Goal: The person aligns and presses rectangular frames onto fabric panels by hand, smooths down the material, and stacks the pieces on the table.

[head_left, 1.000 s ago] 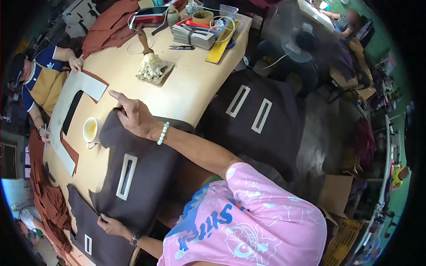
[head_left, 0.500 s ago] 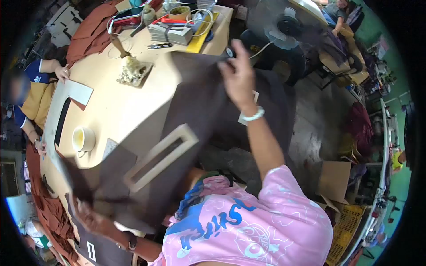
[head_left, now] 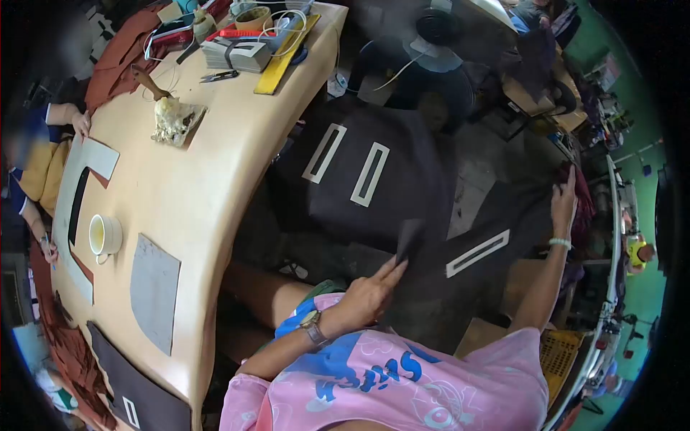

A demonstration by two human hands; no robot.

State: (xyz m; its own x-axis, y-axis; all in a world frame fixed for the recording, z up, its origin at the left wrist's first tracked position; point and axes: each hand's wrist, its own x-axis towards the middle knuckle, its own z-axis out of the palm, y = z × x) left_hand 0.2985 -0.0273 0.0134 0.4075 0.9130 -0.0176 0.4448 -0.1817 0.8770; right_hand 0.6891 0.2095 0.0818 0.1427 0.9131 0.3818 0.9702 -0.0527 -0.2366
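Observation:
To the right of the table, my left hand (head_left: 370, 293) grips one corner of a dark fabric piece (head_left: 460, 251) between closed fingers. The far end of that piece is pinched in my right hand (head_left: 563, 205), near the right side. A pale rectangular frame (head_left: 478, 253) with a slot lies on the held fabric. Just beyond, another dark fabric piece (head_left: 402, 165) with two pale slotted frames (head_left: 371, 174) is spread out. A grey curved template (head_left: 155, 291) rests on the table, and a dark piece with a small frame (head_left: 129, 381) lies at its near left corner.
On the table (head_left: 208, 165) are a white cup (head_left: 106, 235), a brush on a glue-crusted block (head_left: 172, 121), a yellow ruler (head_left: 287, 54) and strapped cards (head_left: 236, 54). A person (head_left: 43, 158) holds a white template at the left. A fan (head_left: 438, 36) stands beyond.
Both hands have carried the dark fabric piece off the table to the right, uncovering the grey template. The view has shifted, and the table now appears further left.

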